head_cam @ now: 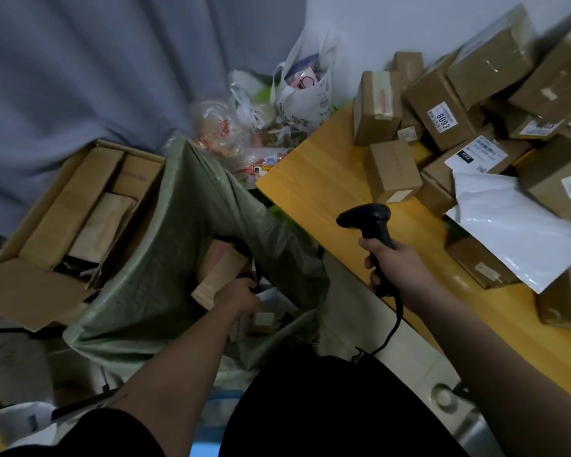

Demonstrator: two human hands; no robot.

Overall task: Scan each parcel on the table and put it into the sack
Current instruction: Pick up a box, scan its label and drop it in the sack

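A green woven sack [165, 258] stands open on the floor left of the wooden table [314, 179]. My left hand [239, 295] reaches down inside the sack and grips a brown cardboard parcel [220, 272] that lies among other parcels there. My right hand [398, 268] grips the handle of a black barcode scanner [370, 219] over the table's near edge, its cable hanging down. Several cardboard parcels [393, 169] and a white plastic mailer [515, 229] are piled on the table's right side.
A large open carton [76, 206] with flat cardboard packs sits on the floor left of the sack. Plastic bags [297, 90] are heaped against the wall behind the table's far corner. A grey curtain hangs at the back left.
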